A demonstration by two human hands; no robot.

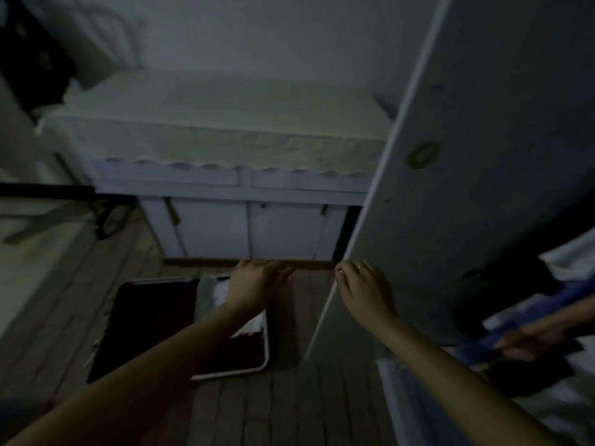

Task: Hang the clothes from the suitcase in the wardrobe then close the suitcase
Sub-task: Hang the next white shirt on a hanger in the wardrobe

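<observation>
The right hand (362, 291) is seen at the edge of the white wardrobe door (476, 162), fingers curled onto that edge, apparently grasping it; the dim, blurred frame leaves this uncertain. The left hand (257, 286) is held out above the suitcase (180, 326), fingers relaxed and holding nothing. The suitcase lies open on the wooden floor (289, 410), just left of the door, with pale clothes (254, 323) visible inside. A risk is noted: if the door is swung wider, its lower corner may strike the suitcase rim. Poor light may also cause a garment to be missed.
</observation>
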